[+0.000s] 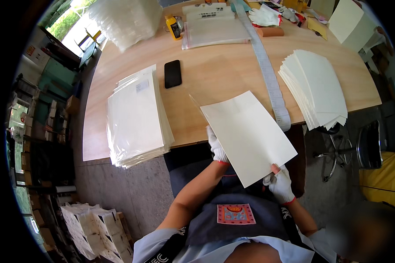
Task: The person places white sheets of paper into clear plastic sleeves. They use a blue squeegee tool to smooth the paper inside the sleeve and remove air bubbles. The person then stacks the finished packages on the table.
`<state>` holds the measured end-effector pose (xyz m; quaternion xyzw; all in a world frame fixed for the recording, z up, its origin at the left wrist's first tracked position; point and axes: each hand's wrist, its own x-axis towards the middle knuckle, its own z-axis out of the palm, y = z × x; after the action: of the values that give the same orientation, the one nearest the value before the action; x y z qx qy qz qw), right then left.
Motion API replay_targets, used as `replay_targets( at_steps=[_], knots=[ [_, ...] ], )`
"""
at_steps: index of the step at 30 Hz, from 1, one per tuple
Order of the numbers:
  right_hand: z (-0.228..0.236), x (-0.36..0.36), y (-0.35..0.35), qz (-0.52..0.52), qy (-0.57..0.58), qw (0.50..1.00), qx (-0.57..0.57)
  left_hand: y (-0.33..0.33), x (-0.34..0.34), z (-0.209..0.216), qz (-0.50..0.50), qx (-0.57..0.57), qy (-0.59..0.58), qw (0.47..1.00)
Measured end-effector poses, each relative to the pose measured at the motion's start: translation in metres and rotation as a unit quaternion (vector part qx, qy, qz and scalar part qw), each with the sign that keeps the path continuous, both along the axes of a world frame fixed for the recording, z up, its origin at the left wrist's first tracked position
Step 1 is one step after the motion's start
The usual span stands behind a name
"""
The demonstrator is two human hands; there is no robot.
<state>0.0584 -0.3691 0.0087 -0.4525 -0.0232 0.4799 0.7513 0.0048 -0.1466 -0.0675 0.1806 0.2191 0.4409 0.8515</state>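
Observation:
A stiff white card sheet (pixel 249 138) is tilted above the table's front edge, close to my body. My right hand (pixel 280 185), in a white work glove with bare fingertips, pinches its near edge with the thumb on top. At the sheet's left edge is my gloved left hand (pixel 216 145), closed against it, its fingers partly hidden beneath. A thin, see-through strip like clear plastic (pixel 195 100) juts out by the sheet's far left corner. To the left lies a stack of white sheets in clear sleeves (pixel 134 118); a fanned stack of bare white sheets (pixel 316 87) lies to the right.
A black phone (pixel 173 74) and a long strip of labels (pixel 270 83) lie on the wooden table (pixel 96 127). Farther back are clear plastic bags (pixel 215 33), a yellow bottle (pixel 173 27), spare gloves (pixel 265 17) and a bulky plastic-wrapped bundle (pixel 126 22). A chair (pixel 368 144) stands at right.

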Motion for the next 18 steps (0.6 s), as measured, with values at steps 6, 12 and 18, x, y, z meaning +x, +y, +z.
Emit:
replay_targets(
  at_steps=[6, 12, 18],
  knots=[
    [0.005, 0.004, 0.011, -0.015, 0.000, 0.996, -0.083, -0.027, -0.027, -0.012, -0.202, 0.175, 0.208, 0.941],
    [-0.066, 0.015, 0.074, -0.106, 0.122, 0.987, 0.002, -0.063, -0.053, -0.005, -0.251, -0.014, 0.264, 0.931],
    [-0.048, 0.008, 0.093, 0.079, 0.188, 0.979, 0.013, -0.029, -0.074, 0.002, -0.307, -0.039, 0.229, 0.923]
  ],
)
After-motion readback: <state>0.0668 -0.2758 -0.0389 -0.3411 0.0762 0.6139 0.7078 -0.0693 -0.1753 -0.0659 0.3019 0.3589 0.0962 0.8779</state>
